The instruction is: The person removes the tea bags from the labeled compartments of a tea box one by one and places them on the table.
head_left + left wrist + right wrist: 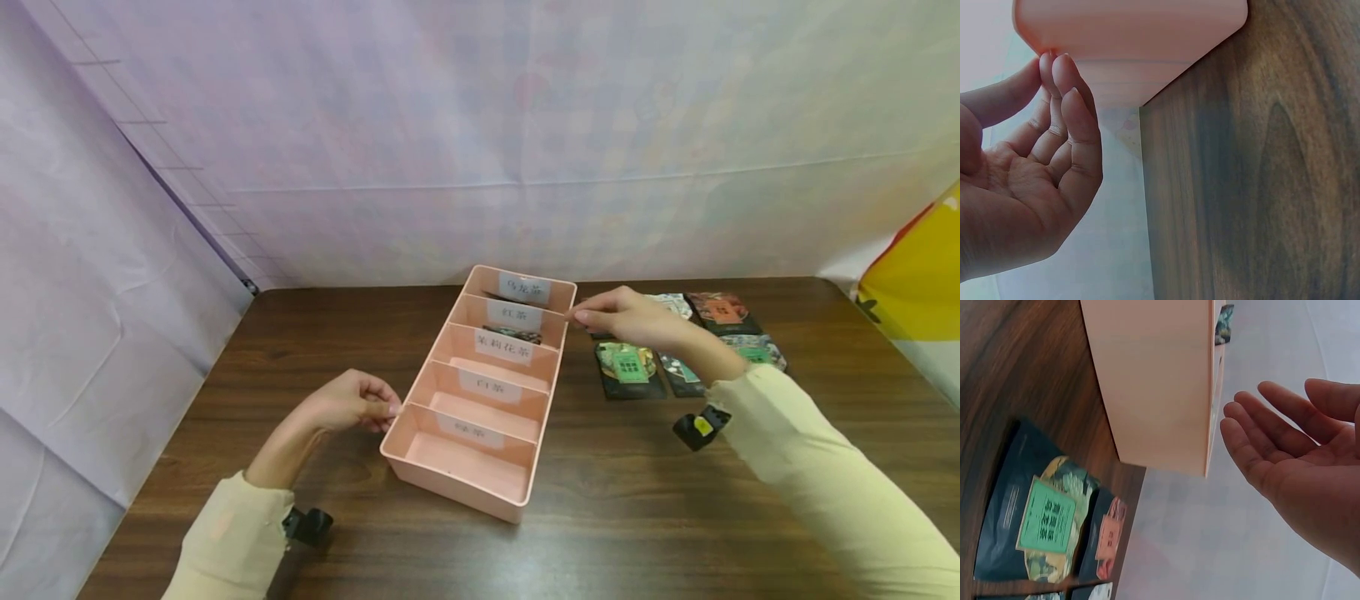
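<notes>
A pink divided box [465, 487] with a label in each compartment stands on the table. My left hand [356, 402] is at its near left side, and in the left wrist view the thumb and index fingertips pinch at the rim. My right hand [637, 319] is at the far right side, palm up with loosely bent, spread fingers [1244, 440] close beside the rim, holding nothing. Dark tea packets [517, 334] stand in the two far compartments, mostly hidden. To the right lie more tea packets, including a green-labelled packet [630, 371] and a red-labelled packet [723, 312].
The wooden table [637, 517] ends at a pale patterned curtain [375, 150] behind it. A yellow and red cloth [911, 275] hangs at the right. A black wrist camera [701, 427] sits by the right sleeve, another camera [307, 527] by the left.
</notes>
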`<state>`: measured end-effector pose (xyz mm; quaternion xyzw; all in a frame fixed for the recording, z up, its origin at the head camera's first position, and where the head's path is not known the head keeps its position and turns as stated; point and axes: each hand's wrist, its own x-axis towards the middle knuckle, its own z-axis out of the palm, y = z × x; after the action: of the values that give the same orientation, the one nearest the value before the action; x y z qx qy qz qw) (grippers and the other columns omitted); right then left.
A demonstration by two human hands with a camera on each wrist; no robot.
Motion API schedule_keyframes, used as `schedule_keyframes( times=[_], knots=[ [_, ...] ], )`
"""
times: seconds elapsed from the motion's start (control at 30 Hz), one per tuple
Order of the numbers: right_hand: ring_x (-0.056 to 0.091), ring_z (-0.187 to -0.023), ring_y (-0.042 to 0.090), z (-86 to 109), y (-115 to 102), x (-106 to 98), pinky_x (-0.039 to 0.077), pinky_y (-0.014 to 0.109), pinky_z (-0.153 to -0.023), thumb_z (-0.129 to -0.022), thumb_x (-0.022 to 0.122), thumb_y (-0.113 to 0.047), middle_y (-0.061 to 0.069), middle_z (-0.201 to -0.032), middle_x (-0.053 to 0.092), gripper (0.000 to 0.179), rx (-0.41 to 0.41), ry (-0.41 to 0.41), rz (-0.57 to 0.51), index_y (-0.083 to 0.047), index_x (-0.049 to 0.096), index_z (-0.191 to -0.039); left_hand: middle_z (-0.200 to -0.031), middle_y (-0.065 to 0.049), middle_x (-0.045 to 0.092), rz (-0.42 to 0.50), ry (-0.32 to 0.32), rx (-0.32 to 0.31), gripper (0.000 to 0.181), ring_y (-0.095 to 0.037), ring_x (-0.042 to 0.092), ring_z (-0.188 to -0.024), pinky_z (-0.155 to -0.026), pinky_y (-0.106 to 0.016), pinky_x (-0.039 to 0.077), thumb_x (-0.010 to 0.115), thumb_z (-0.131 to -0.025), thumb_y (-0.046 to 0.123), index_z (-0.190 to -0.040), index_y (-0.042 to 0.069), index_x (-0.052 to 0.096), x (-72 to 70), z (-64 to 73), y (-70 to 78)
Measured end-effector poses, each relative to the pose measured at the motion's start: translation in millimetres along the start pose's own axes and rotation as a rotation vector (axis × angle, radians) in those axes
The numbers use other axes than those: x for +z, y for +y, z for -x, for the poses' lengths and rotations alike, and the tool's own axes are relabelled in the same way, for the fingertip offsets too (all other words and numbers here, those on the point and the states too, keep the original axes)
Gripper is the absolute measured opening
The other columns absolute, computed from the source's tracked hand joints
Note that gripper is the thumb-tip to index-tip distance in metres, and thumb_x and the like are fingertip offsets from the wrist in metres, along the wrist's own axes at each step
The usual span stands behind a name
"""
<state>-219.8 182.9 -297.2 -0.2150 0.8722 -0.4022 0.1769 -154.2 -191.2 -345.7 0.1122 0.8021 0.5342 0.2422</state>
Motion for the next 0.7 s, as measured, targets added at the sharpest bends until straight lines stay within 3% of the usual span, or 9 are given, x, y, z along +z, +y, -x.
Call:
schedule_keyframes(
  times=[0.27,0.5,0.7],
  knots=[
    [0.048,-0.114,0.034,-7.6,-4.9,13.9,0.036,0.05,-0.095,-0.096,0.046,-0.022,0.018,-0.122,0.055,0.034,-0.025,0.022,0.065,0.001,0.058,-0.119,-0.067,-0.004,0.06,-0.002,0.005,-0.006,0.014,-0.01,0.056,-0.06,-0.057,-0.026,0.05,0.056,-0.085,-0.005,-0.089,-0.019,0.056,0.0,0.4,0.7],
    [0.048,-0.114,0.033,-11.3,-4.2,23.2,0.038,0.049,-0.094,-0.097,0.044,-0.018,0.018,-0.121,0.055,0.033,-0.072,-0.032,0.047,0.001,0.057,-0.12,-0.067,-0.004,0.06,-0.004,0.006,-0.006,0.014,-0.01,0.056,-0.06,-0.058,-0.028,0.051,0.056,-0.085,-0.005,-0.089,-0.018,0.057,1.1,0.8,2.0],
    [0.051,-0.111,0.032,-12.4,-4.4,28.0,0.041,0.047,-0.091,-0.096,0.045,-0.016,0.018,-0.121,0.056,0.031,-0.096,-0.026,0.065,0.002,0.059,-0.117,-0.068,-0.004,0.06,-0.009,0.006,-0.006,0.015,-0.01,0.056,-0.06,-0.058,-0.028,0.051,0.056,-0.086,-0.004,-0.089,-0.018,0.057,1.0,1.0,2.1]
  ],
)
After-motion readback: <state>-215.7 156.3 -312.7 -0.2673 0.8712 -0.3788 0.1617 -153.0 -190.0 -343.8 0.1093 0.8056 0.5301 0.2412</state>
